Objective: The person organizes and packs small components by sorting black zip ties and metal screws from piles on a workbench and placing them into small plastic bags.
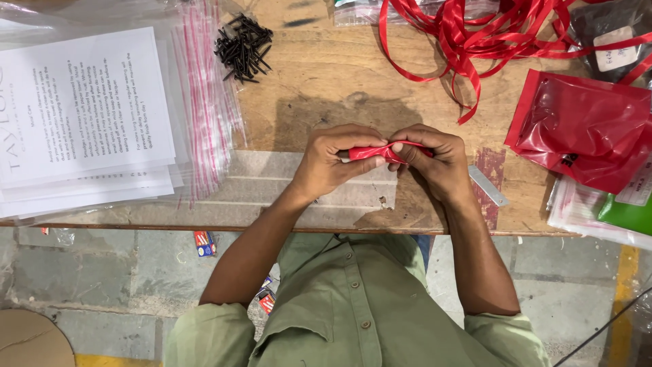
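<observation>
We've got the small red packet (380, 151) pinched between both hands at frame centre, left hand (336, 160) and right hand (435, 160) gripping opposite ends, probably to keep it taut; black screws (243, 47) sit upper left.

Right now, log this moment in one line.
left hand: shut on red pouch | right hand: shut on red pouch | above wooden table
</observation>
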